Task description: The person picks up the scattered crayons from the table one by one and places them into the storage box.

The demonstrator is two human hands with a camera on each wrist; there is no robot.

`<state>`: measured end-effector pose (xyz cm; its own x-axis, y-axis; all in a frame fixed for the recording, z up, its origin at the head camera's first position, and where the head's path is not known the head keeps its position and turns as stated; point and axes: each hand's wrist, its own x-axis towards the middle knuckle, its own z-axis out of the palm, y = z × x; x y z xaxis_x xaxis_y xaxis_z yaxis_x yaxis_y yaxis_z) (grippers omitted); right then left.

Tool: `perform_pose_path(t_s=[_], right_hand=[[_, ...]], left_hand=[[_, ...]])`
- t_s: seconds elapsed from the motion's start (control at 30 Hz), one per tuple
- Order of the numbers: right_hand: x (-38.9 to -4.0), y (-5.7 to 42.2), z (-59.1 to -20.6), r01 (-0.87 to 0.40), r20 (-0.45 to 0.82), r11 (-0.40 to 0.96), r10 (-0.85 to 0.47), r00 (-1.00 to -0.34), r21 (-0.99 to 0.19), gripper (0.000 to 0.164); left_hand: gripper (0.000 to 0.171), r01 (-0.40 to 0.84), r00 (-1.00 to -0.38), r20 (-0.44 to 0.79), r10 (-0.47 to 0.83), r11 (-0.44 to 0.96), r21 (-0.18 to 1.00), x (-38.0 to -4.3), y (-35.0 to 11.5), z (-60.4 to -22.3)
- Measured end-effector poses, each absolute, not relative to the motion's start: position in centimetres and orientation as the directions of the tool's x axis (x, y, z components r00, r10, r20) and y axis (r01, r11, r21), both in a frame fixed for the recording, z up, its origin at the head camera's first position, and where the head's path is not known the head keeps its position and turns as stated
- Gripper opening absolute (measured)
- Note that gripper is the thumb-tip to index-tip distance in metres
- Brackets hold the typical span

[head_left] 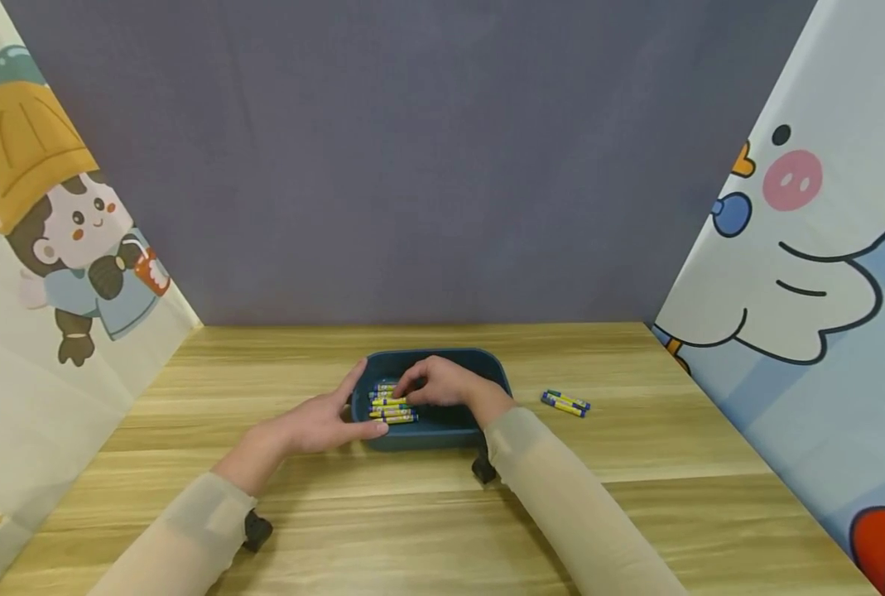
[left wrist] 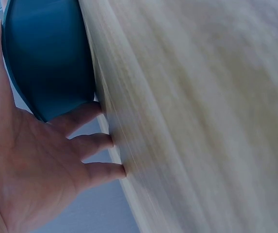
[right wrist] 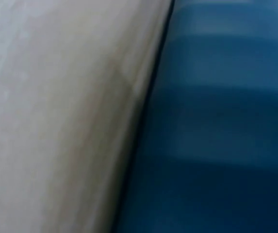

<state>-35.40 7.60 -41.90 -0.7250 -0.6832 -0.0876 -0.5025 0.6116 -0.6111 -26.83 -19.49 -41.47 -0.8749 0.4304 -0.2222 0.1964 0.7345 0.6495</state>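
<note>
A dark blue plastic bin (head_left: 435, 441) stands on the wooden table, with several yellow-wrapped crayons (head_left: 397, 419) lying side by side in its left part. My left hand (head_left: 321, 422) spans the bin's left end, thumb near the front corner and forefinger at the back corner. In the left wrist view, the other fingers (left wrist: 100, 172) of that hand are spread, their tips at the table. Inside the bin, my right hand (head_left: 442, 382) has its fingers bent down, pinching a crayon at the row. The right wrist view shows only the blurred bin wall (right wrist: 216, 126) and table.
Two more crayons (head_left: 565, 404), with blue and green ends, lie together on the table (head_left: 636, 497) right of the bin. A grey panel (head_left: 427, 165) rises behind the table. Cartoon-printed walls (head_left: 822, 273) flank both sides.
</note>
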Motion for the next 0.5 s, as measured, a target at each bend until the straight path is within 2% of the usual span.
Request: perform_pose_path(t_s=[0.2,0.5], right_hand=[[-35.24,7.60,-41.78,-0.522,-0.095,0.637,-0.680,-0.727,-0.567,0.024],[-35.35,7.60,-41.98,-0.535,-0.090,0.616,-0.700,-0.709,-0.579,0.024]], left_hand=[[0.124,0.196,-0.876,-0.221,0.430,0.733,0.651,-26.88,-19.47,-41.56],[0.123,0.196,-0.877,-0.220,0.428,0.735,0.650,-26.78,-19.51,-41.57]])
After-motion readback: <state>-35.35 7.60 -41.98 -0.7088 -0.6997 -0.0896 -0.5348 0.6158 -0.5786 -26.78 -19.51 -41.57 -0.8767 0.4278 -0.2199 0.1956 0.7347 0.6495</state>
